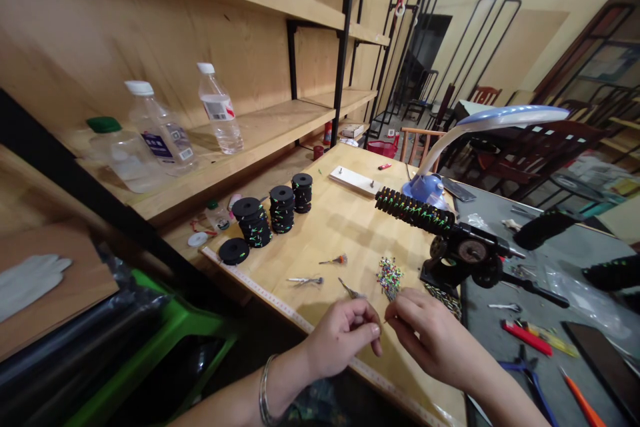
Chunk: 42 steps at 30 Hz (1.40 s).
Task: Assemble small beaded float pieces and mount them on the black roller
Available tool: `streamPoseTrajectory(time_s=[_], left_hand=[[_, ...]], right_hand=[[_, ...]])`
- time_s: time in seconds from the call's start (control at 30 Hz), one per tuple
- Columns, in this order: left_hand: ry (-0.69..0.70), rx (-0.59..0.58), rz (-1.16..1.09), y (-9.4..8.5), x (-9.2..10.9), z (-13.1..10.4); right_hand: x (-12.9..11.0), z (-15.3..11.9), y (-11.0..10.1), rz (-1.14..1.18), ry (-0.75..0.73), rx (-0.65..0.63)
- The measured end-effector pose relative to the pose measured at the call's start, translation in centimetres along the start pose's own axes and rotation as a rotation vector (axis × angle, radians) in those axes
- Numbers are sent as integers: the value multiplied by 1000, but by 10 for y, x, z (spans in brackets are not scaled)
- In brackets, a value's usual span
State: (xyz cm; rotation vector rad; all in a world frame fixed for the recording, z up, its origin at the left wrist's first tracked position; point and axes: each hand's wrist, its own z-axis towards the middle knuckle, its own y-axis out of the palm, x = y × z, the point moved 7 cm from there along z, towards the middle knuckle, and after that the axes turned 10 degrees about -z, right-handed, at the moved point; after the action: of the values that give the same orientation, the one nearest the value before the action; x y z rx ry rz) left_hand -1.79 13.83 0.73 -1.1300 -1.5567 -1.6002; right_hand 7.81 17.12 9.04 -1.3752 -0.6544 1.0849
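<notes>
Over the table's front edge, my left hand (pixel 344 337) has its thumb and fingers pinched together. My right hand (pixel 425 333), close beside it, is also closed in a pinch. What either holds is too small to make out. Just beyond the left fingers is a thin dark pointed piece (pixel 350 289); whether it is held or lies on the table I cannot tell. A heap of tiny multicoloured bead-like bits (pixel 389 275) lies beyond my right hand. Two small tufted pieces, one orange-tipped (pixel 336 259) and one whitish (pixel 306 280), lie to the left.
Stacks of black discs (pixel 256 230) stand at the table's left. A black cranked device (pixel 465 253) carries a rod of coloured-flecked discs (pixel 414 208). Behind it stands a blue lamp (pixel 425 187). Blue-handled pliers (pixel 525 367) and a red cutter (pixel 527 338) lie right. Bottles (pixel 220 113) stand on the shelf.
</notes>
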Motion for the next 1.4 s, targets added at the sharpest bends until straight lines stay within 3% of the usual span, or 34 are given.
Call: streamPoseTrajectory(time_s=[0.2, 0.47, 1.0, 1.4], left_hand=[[-30, 12, 3, -2, 3, -1], [102, 61, 156, -3, 11, -1], [123, 102, 218, -3, 19, -10], [185, 114, 340, 3, 29, -15]], right_hand=[[2, 1, -2, 12, 2, -1], [4, 1, -2, -3, 20, -18], [8, 3, -5, -79, -15, 39], [-9, 10, -4, -126, -87, -4]])
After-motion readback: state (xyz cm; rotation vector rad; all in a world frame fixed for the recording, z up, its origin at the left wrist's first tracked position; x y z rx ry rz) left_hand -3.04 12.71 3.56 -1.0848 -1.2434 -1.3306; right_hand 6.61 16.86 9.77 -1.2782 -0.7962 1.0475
